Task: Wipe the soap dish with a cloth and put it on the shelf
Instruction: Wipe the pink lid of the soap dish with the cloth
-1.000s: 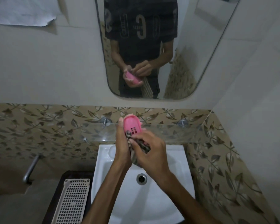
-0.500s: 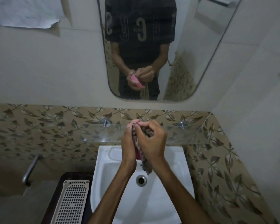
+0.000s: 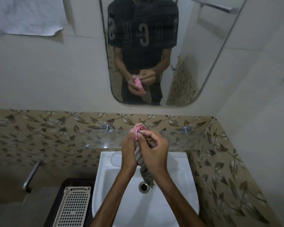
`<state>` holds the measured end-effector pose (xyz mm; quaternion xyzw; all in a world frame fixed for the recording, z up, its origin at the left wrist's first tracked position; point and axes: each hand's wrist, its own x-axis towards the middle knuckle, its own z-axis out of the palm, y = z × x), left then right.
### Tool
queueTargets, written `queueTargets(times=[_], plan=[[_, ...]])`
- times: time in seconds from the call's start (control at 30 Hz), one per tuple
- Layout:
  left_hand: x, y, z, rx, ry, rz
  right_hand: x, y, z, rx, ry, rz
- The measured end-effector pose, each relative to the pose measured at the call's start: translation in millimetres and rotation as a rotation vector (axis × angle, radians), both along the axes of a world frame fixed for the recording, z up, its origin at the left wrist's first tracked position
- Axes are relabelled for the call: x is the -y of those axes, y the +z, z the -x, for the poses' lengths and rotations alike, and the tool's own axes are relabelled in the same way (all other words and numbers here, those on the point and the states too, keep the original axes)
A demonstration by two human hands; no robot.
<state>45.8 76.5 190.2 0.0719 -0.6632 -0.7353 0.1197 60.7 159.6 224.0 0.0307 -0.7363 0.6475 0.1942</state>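
— In the white sink [image 3: 179, 190]?
— Only a round metal drain [image 3: 144, 187] at the bottom; the end of a striped cloth [image 3: 143, 167] hangs just above it, not resting on the basin.
— And the hands?
— Raised together over the basin's back edge, forearms coming up from below. Left hand [image 3: 129, 150] curled round the pink soap dish [image 3: 137, 130], held on edge, nearly upright, just in front of the glass shelf [image 3: 179, 138]. Right hand [image 3: 156, 152] bunched tight on the cloth, pressing it against the dish's inner face.
— Dish on the shelf yet?
— No, held level with it, in front.
— Counts?
— One dish, one cloth, two hands, two metal shelf mounts [image 3: 108, 127]. One perforated plastic tray [image 3: 75, 208] on a dark stand left of the sink. One mirror [image 3: 195, 63] above, repeating the dish and cloth.
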Motion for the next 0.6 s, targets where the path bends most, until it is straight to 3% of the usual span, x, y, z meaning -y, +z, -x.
queueTargets(times=[0.17, 0.37, 0.5, 0.6], plan=[[-6, 9, -2, -0.054, 0.003, 0.229, -10, 3, 14, -0.128, -0.082, -0.218], [-11, -2, -8, -0.014, 0.073, -0.025, -15, -21, 3, 0.164, -0.118, -0.222], [-9, -14, -9, -0.043, 0.04, 0.128, -15, -41, -17, 0.399, 0.028, -0.133], [-7, -30, -9, -0.047, 0.033, 0.363, -21, -51, -28, 0.593, 0.12, 0.09]])
